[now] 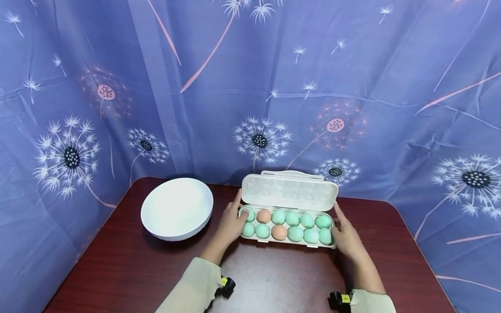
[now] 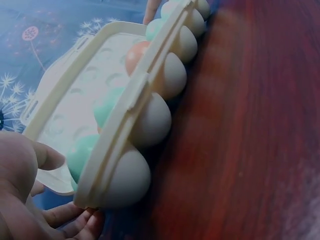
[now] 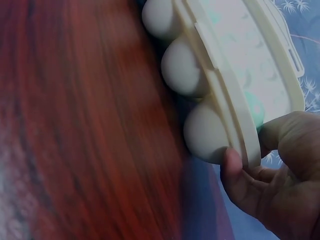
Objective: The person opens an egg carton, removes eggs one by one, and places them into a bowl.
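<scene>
A white plastic egg carton (image 1: 291, 243) with its lid (image 1: 289, 193) raised lies between both hands, near the back of the table. Two rows of eggs fill it, mostly pale green (image 1: 311, 236) with a few brown ones (image 1: 279, 232). My left hand (image 1: 230, 222) holds the carton's left end; in the left wrist view its thumb (image 2: 50, 156) comes over the rim and its fingers curl below. At the right end, my right hand (image 1: 349, 239) grips the corner, a fingertip (image 3: 231, 159) against the end cup in the right wrist view. The rounded cups (image 2: 152, 122) show close over the table.
A round white bowl (image 1: 176, 208) stands on the dark red wooden table (image 1: 125, 269), left of the carton. Behind the table hangs a blue curtain (image 1: 211, 130) with dandelion prints, close to the carton's lid. Black wrist cameras (image 1: 226, 287) sit at both sleeves.
</scene>
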`<state>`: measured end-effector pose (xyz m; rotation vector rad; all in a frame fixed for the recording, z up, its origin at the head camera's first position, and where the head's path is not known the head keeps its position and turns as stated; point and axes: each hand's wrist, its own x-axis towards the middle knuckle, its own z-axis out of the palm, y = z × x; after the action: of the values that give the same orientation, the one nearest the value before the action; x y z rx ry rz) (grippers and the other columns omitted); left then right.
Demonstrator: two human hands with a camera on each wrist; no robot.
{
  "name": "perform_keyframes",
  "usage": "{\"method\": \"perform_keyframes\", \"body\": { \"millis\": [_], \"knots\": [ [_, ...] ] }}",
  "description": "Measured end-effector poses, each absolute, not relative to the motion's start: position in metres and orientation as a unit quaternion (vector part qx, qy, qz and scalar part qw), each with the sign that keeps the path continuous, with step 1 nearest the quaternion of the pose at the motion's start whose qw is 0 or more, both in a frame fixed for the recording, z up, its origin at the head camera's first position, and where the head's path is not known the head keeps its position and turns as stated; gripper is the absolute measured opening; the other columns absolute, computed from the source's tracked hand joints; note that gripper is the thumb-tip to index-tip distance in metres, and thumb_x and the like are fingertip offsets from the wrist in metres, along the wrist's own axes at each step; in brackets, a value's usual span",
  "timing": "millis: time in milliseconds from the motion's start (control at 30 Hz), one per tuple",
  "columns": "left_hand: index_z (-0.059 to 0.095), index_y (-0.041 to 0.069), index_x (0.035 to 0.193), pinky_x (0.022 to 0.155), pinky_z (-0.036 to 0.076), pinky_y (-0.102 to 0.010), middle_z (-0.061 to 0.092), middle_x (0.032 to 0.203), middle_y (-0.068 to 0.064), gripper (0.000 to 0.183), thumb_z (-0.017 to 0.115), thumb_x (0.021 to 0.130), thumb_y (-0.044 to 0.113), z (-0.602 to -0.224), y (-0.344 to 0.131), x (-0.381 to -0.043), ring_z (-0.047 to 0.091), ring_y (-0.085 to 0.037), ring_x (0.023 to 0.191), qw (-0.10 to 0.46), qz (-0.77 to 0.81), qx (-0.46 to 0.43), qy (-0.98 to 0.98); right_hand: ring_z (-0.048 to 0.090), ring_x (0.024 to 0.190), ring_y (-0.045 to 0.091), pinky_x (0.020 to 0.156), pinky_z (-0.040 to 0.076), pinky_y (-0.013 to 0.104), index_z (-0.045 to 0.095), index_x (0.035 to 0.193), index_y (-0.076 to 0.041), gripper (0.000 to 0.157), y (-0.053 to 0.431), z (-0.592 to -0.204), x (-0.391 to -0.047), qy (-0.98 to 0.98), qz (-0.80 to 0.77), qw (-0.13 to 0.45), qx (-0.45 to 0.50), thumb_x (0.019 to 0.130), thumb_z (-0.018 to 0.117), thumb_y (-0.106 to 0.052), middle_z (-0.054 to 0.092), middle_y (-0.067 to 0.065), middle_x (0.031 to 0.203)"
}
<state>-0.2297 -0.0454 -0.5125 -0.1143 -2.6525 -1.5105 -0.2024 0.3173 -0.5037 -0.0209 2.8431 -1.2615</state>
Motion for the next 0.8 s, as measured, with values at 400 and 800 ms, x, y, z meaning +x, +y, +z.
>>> {"method": "perform_keyframes", "body": {
  "millis": [400, 800],
  "knots": [
    [0.029, 0.016, 0.16, 0.109, 0.043, -0.057, 0.045, 0.149, -0.022, 0.079, 0.068, 0.092, 0.021, -0.492, -0.044, -0.217, 0.044, -0.043, 0.137, 0.086, -0.446, -0.073, -0.888, 0.061, 0.102, 0.037, 0.056, 0.055, 0.033, 0.002, 0.163, -0.028, 0.082, 0.315, -0.501, -0.201, 0.907, -0.421, 0.01, -0.014, 0.099, 0.043, 0.002, 0.052, 0.035, 0.136],
    [0.052, 0.009, 0.147, 0.106, 0.045, -0.053, 0.056, 0.139, -0.016, 0.061, 0.071, 0.092, 0.023, -0.489, -0.052, -0.203, 0.052, -0.036, 0.129, 0.101, -0.374, -0.114, -0.915, 0.059, 0.107, 0.041, 0.058, 0.056, 0.033, -0.002, 0.163, -0.03, 0.081, 0.314, -0.502, -0.201, 0.908, -0.418, 0.028, -0.004, 0.1, 0.039, 0.0, 0.048, 0.034, 0.137]
  ]
}}
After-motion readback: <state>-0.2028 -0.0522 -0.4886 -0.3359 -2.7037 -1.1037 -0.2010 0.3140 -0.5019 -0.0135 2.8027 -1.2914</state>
